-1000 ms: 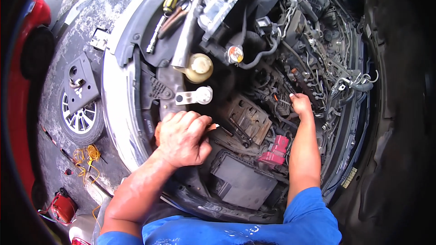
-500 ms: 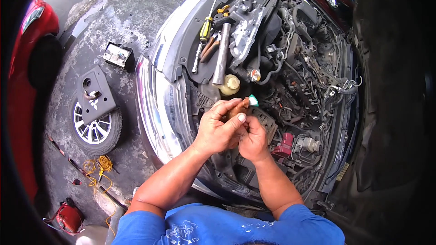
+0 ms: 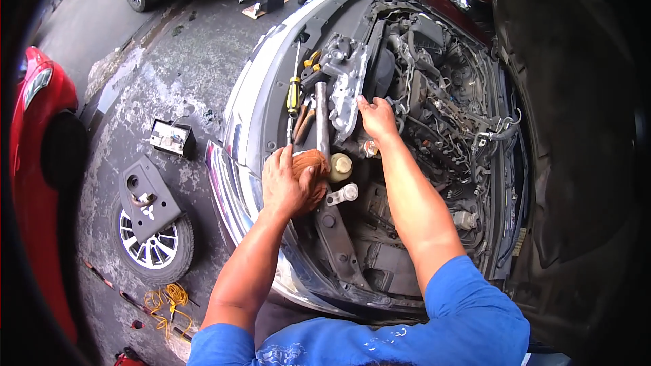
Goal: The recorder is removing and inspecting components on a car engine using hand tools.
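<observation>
- The left hand is partly closed around a crumpled orange-brown cloth, which bulges between its fingers and thumb at the car's front edge.
- Its fingertips lie near the lower end of a slim silver metal socket tool; contact is unclear.
- The right hand has its fingers curled and its thumb at the edge of a flat silver cast-metal part; I cannot tell whether it grips it.
- That part lies over the front of the engine bay.
- Between the 2 hands are a long silver metal tube and a round yellowish plastic reservoir.
- A yellow-and-black-handled screwdriver lies beyond the left hand.
</observation>
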`<action>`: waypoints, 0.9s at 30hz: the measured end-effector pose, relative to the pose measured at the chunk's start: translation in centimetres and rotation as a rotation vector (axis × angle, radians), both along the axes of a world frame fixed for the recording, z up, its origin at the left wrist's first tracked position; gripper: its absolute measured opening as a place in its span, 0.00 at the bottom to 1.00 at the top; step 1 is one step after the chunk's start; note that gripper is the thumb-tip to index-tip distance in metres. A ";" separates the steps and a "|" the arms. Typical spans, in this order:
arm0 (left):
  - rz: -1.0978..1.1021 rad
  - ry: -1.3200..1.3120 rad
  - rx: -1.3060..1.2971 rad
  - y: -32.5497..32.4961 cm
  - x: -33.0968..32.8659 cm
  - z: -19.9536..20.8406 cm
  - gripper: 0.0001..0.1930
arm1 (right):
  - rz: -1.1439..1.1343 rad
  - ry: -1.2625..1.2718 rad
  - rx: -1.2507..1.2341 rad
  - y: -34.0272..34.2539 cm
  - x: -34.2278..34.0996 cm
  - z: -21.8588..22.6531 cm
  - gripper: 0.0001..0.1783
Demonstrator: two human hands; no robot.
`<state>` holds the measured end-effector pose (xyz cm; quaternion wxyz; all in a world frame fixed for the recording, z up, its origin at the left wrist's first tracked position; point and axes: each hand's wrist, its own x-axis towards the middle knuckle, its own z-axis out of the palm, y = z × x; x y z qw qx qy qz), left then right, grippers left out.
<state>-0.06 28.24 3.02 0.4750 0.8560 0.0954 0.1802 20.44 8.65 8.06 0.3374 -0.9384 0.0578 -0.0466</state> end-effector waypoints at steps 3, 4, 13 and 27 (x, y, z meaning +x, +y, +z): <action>0.047 -0.004 0.054 1.0 -1.8 -2.4 0.27 | -0.125 0.453 0.596 3.1 2.8 -0.8 0.39; 0.036 -0.076 0.024 1.0 -1.8 -3.0 0.26 | -0.127 0.436 0.636 3.0 4.1 -2.3 0.38; 0.030 -0.149 0.050 1.1 -1.1 -3.7 0.21 | -0.061 0.289 0.704 3.6 6.6 -3.2 0.30; 0.241 -0.171 -0.642 3.3 -3.5 -3.2 0.32 | 0.542 0.083 0.375 -3.2 -14.1 10.8 0.20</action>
